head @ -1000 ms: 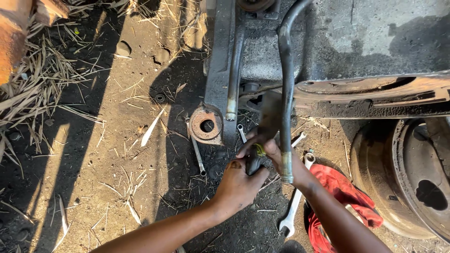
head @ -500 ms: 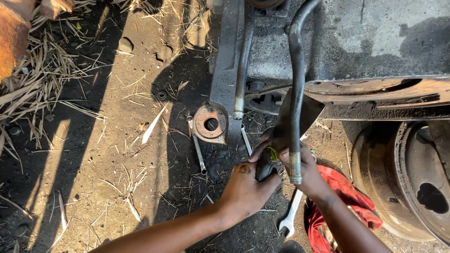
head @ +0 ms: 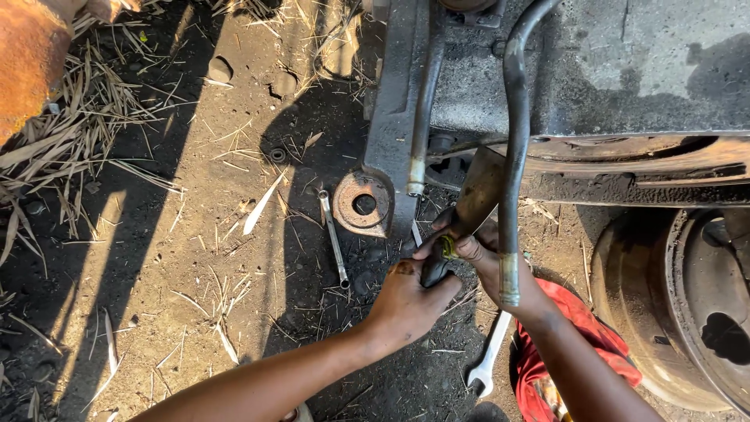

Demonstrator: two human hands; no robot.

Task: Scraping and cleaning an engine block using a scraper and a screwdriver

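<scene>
I'm seeing both forearms coming in from the bottom edge, meeting at centre frame under the vehicle chassis. Left hand (head: 406,301) is clenching around a dark tool handle (head: 434,270), thumb on top, fingers wrapped. Right hand (head: 488,254) is gripping the same handle from the other side, fingertips pressing on a yellow-green band (head: 448,247) just above the left thumb. So the handle is sitting between both hands, touching both, tilting up and right toward a flat metal bracket (head: 478,195). I can't tell where handle ends and bracket begins; it's in shadow.

A bent grey pipe (head: 512,156) is hanging down in front of the right wrist, its end just beside the forearm.

Lying on the dirt: an open-ended spanner (head: 488,355) just under the right forearm, beside a red cloth (head: 582,328). A longer slim wrench (head: 333,238) is lying left of the hands, apart from them, next to a rusty ring end (head: 362,205) of a steel arm (head: 394,101).

Further out: a brake drum (head: 687,305) at right, dry straw (head: 70,148) at left, and a rusty orange body (head: 27,59) in the top-left corner.
</scene>
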